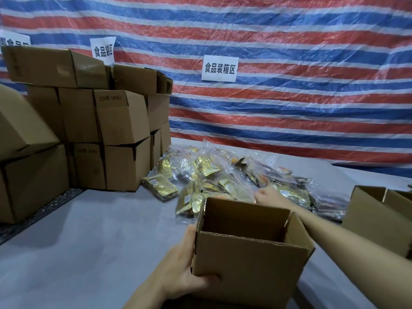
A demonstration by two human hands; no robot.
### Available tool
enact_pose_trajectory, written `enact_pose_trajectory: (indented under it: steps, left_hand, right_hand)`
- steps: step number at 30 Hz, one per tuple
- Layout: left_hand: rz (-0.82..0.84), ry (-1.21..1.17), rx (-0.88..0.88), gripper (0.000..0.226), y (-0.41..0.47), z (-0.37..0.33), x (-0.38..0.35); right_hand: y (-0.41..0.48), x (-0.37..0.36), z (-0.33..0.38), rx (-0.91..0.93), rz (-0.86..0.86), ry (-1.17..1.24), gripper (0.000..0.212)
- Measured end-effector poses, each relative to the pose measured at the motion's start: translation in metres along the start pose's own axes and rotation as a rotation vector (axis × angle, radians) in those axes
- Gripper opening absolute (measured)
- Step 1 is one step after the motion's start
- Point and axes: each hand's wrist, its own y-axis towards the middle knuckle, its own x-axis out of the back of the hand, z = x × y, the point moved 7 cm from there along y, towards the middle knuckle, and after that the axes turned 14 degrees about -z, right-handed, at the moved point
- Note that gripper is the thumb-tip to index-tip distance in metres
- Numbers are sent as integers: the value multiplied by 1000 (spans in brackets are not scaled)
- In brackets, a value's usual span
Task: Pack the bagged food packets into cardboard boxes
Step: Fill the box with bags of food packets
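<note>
Left hand (179, 264) grips open box (252, 266) left edge; right hand (265, 195) at packet pile (211, 172), grasp unclear.

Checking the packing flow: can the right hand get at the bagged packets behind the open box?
Probably yes: the right hand sits at the bagged packets, reaching past the open cardboard box; nothing blocks it.
</note>
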Motion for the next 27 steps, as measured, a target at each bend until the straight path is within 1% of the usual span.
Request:
enact_pose_trajectory:
  steps: [2, 4, 8, 13, 15, 17, 19, 22, 25, 27]
  left_hand:
    - [-14, -9, -34, 85, 1, -3, 0]
    - [-19, -19, -52, 82, 2, -1, -2]
    - [-28, -39, -60, 88, 1, -2, -1]
    - [-26, -62, -46, 93, 1, -2, -1]
    - [-23, -68, -38, 95, 1, -3, -1]
    - [-22, -69, -36, 95, 1, -3, -1]
    - [-18, -63, -33, 91, 2, -1, -2]
    - [-17, -62, -34, 88, 3, 0, -4]
    - [-7, -80, -25, 91, 3, 0, -5]
    - [-2, -90, -26, 93, 3, 1, -6]
  right_hand:
    - [-2, 12, 4, -2, -57, 32, 40]
    - [-3, 29, 13, 10, -126, 76, 41]
    - [-10, 42, 28, -26, -120, 122, 38]
    - [-27, 52, 47, -35, -116, 302, 23]
    - [-29, 55, 45, -92, -132, 422, 20]
    - [-30, 60, 43, -141, -113, 594, 20]
    - [-32, 67, 50, -150, -79, 743, 12]
    - [-34, 83, 59, -145, -108, 929, 22]
    - [-30, 104, 61, -162, -205, 1024, 45]
    - [-31, 119, 68, -144, -213, 1119, 45]
